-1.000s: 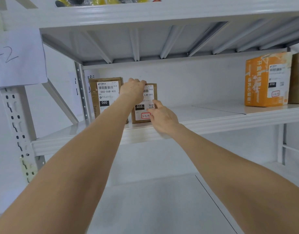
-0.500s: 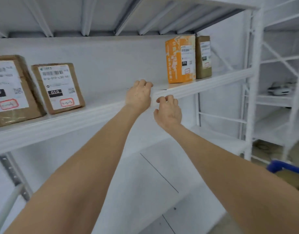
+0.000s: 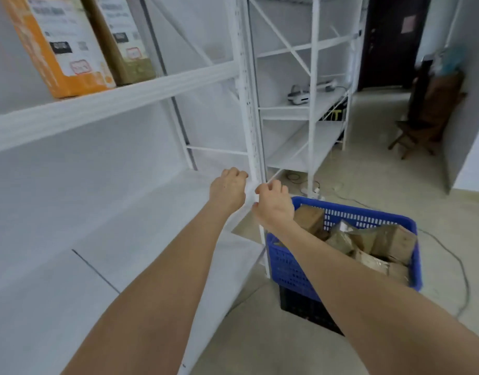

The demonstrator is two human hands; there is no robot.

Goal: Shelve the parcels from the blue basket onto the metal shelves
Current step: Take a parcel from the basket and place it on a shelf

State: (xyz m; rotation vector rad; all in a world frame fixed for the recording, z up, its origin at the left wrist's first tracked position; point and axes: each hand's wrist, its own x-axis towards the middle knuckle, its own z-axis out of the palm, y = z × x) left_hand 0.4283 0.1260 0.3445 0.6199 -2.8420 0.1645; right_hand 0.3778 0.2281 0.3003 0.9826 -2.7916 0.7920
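Both bare arms were stretched out forward, side by side and pretty much straight. The left grip (image 3: 227, 189) hung palm-down, fingers loosely curled under, empty. The right grip (image 3: 273, 205) sat just beside it and a bit lower, knuckles up, fingers curled loosely too, also holding nothing, the two not touching

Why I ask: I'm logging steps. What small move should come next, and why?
Probably lower the right hand into the blue basket to take a brown parcel: it and the left hand hold nothing, and the basket lies beside it.
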